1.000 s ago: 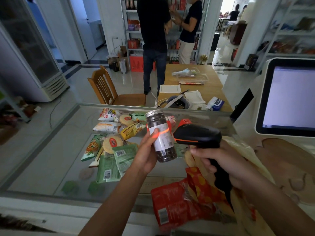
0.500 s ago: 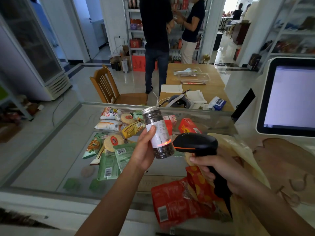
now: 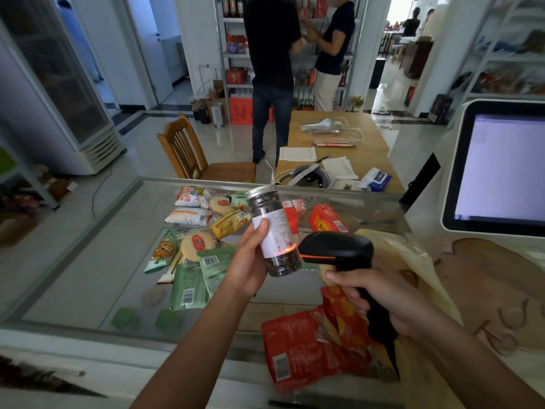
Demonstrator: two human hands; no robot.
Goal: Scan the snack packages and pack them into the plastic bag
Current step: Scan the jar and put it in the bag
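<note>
— Where's the jar [image 3: 272, 231]?
— Centre frame, tilted; my left hand [image 3: 250, 270] curls round it. My right hand [image 3: 380, 296] grips the scanner [image 3: 336, 249] just right of it, red light low on the jar.

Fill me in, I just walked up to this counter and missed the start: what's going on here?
A person is scanning snacks at a glass counter. The left hand holds a clear jar of dark contents, tilted, while the right hand grips a black scanner whose red light falls on the low end of the jar's white label. More snack packets lie heaped on the counter beyond. Red packages lie by the yellowish plastic bag near the right arm.
</note>
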